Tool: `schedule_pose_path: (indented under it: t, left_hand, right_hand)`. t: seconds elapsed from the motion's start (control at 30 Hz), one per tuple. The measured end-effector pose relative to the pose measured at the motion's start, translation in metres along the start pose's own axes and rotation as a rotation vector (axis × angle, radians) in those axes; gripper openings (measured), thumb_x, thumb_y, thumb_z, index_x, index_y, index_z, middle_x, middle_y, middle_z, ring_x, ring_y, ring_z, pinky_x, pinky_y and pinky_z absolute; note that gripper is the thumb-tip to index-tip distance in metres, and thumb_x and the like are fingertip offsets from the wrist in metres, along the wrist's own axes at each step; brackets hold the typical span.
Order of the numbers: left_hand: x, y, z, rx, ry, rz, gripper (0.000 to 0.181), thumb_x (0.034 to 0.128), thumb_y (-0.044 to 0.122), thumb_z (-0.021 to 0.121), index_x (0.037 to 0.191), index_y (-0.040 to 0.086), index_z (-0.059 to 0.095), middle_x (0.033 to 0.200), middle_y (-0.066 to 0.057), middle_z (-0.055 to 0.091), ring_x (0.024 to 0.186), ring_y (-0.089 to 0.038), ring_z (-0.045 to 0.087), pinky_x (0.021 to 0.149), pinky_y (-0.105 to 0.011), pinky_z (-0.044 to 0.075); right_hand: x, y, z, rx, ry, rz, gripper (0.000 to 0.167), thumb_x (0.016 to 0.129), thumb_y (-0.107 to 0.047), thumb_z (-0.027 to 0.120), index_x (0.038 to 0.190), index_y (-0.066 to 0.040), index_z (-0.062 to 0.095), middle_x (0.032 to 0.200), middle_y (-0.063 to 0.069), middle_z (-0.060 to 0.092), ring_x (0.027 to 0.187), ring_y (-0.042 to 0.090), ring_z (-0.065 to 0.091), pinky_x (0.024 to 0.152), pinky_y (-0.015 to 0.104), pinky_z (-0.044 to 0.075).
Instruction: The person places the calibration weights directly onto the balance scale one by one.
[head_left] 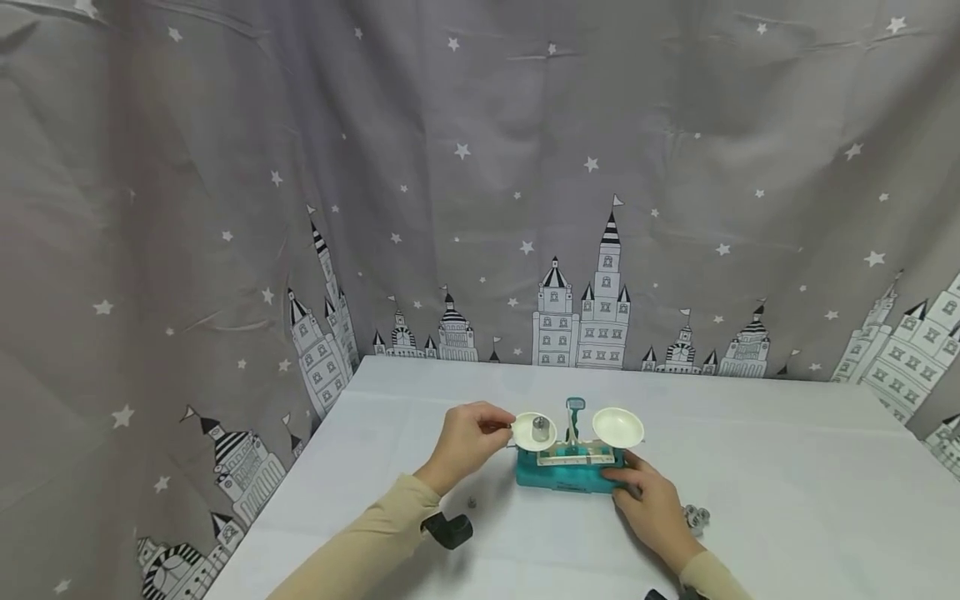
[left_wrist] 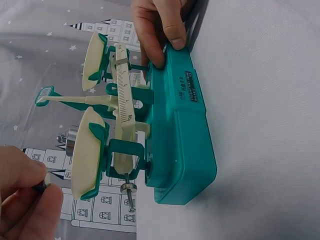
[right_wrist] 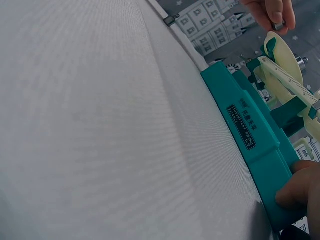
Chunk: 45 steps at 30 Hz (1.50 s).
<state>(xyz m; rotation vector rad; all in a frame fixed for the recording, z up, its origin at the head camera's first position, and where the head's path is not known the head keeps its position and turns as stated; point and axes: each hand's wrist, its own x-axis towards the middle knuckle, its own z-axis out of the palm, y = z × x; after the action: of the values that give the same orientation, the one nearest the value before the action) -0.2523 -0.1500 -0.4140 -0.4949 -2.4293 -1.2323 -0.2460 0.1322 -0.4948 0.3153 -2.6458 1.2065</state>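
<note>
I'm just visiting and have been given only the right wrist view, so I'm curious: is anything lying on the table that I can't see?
Observer: Yes. The head view shows a cluster of metal weights on the table, just to the right of the right hand.
Visitor: Anything near the other hand?
Observer: A single small metal piece lies on the table, on the near side of the left hand.
Visitor: And what stands in the middle of the balance?
Observer: An upright with a green-framed plate at its top rises between the left pan and the right pan.
</note>
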Motion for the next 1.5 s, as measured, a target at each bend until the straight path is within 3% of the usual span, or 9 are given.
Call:
schedule_pose_path:
  t: [0.2,0.6,0.87,1.5]
  left_hand:
    - [0.0,0.004,0.006,-0.011,0.026,0.006,0.015,0.0824,-0.004,0.073,0.096,0.0,0.078,0.093,-0.011,0.078,0.079,-0.018,0.074,0.07,-0.016,0.059]
    - [0.005,0.004,0.007,-0.014,0.025,-0.021,0.015,0.0813,-0.003,0.075,0.095,0.002,0.079,0.092,-0.01,0.078,0.077,-0.014,0.072,0.068,-0.015,0.058]
    - [0.01,0.008,0.009,-0.032,0.031,0.029,0.015,0.0808,-0.004,0.073,0.094,0.0,0.078,0.09,-0.013,0.079,0.076,-0.019,0.075,0.067,-0.017,0.06]
    - [0.02,0.01,0.018,-0.005,0.006,0.029,0.014,0.0794,-0.005,0.075,0.091,0.001,0.079,0.088,-0.011,0.079,0.076,-0.02,0.075,0.067,-0.014,0.057]
  right_hand:
    - [-0.002,0.003,-0.005,-0.018,0.007,-0.031,0.024,0.086,0.001,0.065,0.104,-0.008,0.079,0.146,0.03,0.054,0.135,0.052,0.051,0.107,0.061,0.048]
    - [0.0,0.004,-0.003,-0.006,0.009,-0.013,0.023,0.086,-0.001,0.066,0.105,-0.006,0.078,0.146,0.03,0.054,0.136,0.052,0.05,0.111,0.062,0.045]
    - [0.0,0.004,-0.004,0.01,0.013,-0.004,0.024,0.086,0.0,0.065,0.106,-0.007,0.078,0.147,0.029,0.054,0.137,0.051,0.05,0.112,0.062,0.044]
    - [-0.001,0.001,-0.003,0.05,0.005,0.02,0.023,0.086,0.001,0.065,0.103,-0.008,0.079,0.147,0.027,0.054,0.139,0.05,0.049,0.113,0.061,0.043]
